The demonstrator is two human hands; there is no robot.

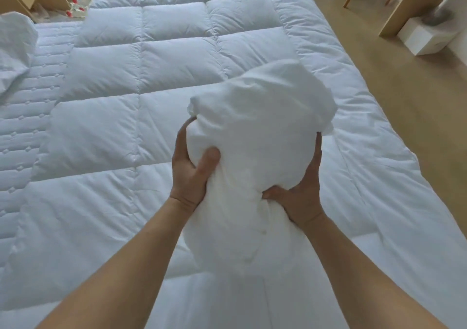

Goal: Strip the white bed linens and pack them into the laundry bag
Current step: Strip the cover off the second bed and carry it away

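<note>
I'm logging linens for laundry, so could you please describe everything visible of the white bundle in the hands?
The white bundle is soft, wrinkled cloth, puffed and rounded at its far end, gathered narrower toward the person. It is held over the quilted duvet. The left hand grips its left side; the right hand grips its right.

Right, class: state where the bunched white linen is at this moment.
The bunched white linen is centre frame in the head view, gripped between the left hand and right hand, above the quilted duvet.
</note>
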